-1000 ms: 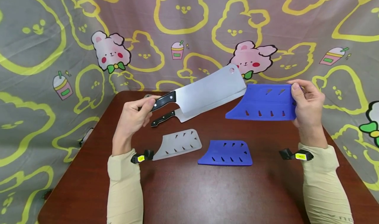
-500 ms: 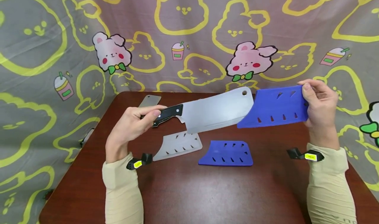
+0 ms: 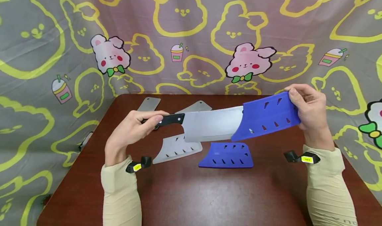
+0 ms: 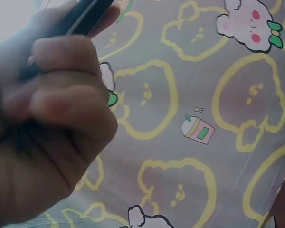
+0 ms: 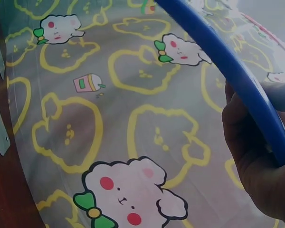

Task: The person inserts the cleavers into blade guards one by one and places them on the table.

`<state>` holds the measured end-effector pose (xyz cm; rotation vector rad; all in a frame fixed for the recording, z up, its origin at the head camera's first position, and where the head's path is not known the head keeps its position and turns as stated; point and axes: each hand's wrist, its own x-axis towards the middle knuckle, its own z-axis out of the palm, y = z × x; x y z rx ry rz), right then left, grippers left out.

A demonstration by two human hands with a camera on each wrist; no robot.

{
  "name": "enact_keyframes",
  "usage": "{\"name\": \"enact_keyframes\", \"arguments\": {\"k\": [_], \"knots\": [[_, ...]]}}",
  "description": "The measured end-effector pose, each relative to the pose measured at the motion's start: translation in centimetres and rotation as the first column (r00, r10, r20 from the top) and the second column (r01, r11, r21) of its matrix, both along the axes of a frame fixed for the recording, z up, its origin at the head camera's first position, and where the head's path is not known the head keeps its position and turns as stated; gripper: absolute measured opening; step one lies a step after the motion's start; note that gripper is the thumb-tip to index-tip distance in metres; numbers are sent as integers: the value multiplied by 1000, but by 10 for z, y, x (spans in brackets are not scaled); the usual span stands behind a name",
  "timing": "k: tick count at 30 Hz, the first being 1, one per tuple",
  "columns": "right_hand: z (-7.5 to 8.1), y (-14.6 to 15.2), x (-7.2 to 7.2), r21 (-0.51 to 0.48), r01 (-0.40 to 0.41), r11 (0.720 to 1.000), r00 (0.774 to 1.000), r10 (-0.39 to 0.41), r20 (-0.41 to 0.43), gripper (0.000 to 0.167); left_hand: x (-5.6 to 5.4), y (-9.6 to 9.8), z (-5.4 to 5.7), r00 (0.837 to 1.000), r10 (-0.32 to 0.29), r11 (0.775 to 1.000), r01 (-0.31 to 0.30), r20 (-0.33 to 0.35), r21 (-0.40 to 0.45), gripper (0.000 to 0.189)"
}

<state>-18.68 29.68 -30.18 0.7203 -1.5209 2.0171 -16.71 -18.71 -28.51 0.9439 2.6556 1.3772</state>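
Note:
In the head view my left hand point(image 3: 129, 129) grips the black handle point(image 3: 170, 119) of a cleaver, thumb on the side. Its broad steel blade point(image 3: 212, 124) points right, its far end inside the mouth of a blue blade guard point(image 3: 268, 118). A bright bit of steel shows through a lower slot of that guard. My right hand point(image 3: 313, 111) pinches the guard's closed end between thumb and fingers. Left wrist view: curled fingers point(image 4: 71, 95) wrap the dark handle point(image 4: 92, 16). Right wrist view: the guard point(image 5: 237, 78) appears edge-on in my right hand point(image 5: 251, 161).
A pale grey guard point(image 3: 173, 151) and a second blue guard point(image 3: 228, 156) lie on the brown table point(image 3: 221, 196) below the cleaver. Behind it lie two more knives, one blade point(image 3: 149, 104) at back left, another blade point(image 3: 200, 106) partly hidden. A patterned curtain point(image 3: 191, 30) surrounds the table.
The cleaver has come down and levelled out, and its far end has passed from beside the blue guard into its mouth. The guard moved right, then back left, and now tilts up at its right end.

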Motion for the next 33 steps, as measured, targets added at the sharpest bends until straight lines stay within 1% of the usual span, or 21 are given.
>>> {"name": "enact_keyframes", "arguments": {"k": [2, 4, 8, 10, 11, 14, 16, 18, 20, 25, 29, 33], "knots": [[1, 1, 1, -3, 16, 1000, 1000, -16, 12, 15, -3, 4, -1, 1000, 23, 1000, -23, 7, 13, 23], [1, 0, 1, -21, 27, 999, 999, -26, 28, 14, -5, 6, -2, 999, 29, 998, -30, 23, 50, 24], [2, -2, 1, -48, 36, 998, 999, -35, 27, 14, -7, 8, -4, 999, 30, 990, -35, 40, 135, 26], [2, -5, 0, -76, 26, 997, 999, -23, 30, 15, -9, 9, -5, 999, 24, 984, -32, 46, 175, 26], [1, -7, -1, -88, 17, 996, 999, -14, 34, 15, -10, 10, -6, 999, 24, 981, -32, 42, 189, 26], [0, -12, -3, -116, 30, 993, 998, -23, 67, 15, -13, 13, -9, 999, 34, 975, -39, 26, 217, 26], [-1, -14, -4, -118, 55, 992, 995, -45, 88, 15, -15, 15, -10, 999, 37, 973, -40, 14, 228, 26], [-2, -14, -4, -99, 96, 990, 992, -87, 92, 14, -15, 17, -11, 999, 40, 971, -40, 8, 234, 26], [-1, -14, -4, -100, 101, 990, 992, -93, 82, 14, -15, 18, -10, 999, 37, 969, -37, 3, 242, 26], [1, -11, -2, -121, 66, 990, 996, -57, 75, 16, -14, 22, -8, 999, 42, 968, -42, 5, 245, 26], [1, -9, 0, -98, 62, 993, 995, -54, 86, 16, -13, 23, -8, 998, 55, 968, -54, 3, 246, 25], [2, -8, 2, -67, 45, 997, 996, -40, 78, 16, -11, 22, -7, 998, 55, 967, -54, 5, 249, 25]]}}
